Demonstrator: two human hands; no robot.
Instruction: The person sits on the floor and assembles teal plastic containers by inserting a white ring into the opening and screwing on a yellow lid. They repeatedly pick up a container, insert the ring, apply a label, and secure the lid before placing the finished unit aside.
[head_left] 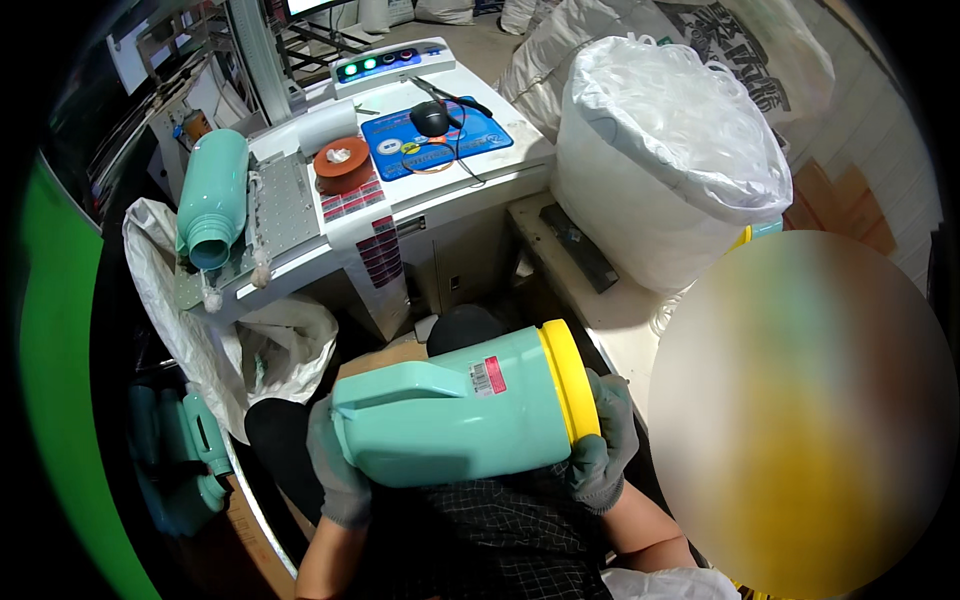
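Observation:
Across my lap lies a teal plastic jug [450,425] on its side, its moulded handle facing up and a yellow band around its right end. A small red and white barcode label [488,377] sits on its wall beside the handle. My left hand [338,470], in a grey glove, grips the jug's left end. On the other end, my gloved right hand [608,440] is closed around the yellow band [570,383]. The fingers under the jug are partly hidden.
Another teal jug body [215,195] lies on the perforated machine bed at left. The white worktop holds an orange-red tape roll [342,165], blue mat [395,125] and black mouse [430,119]. A large white sack [640,180] stands right; several teal jugs [190,440] sit lower left. A blurred disc covers the right.

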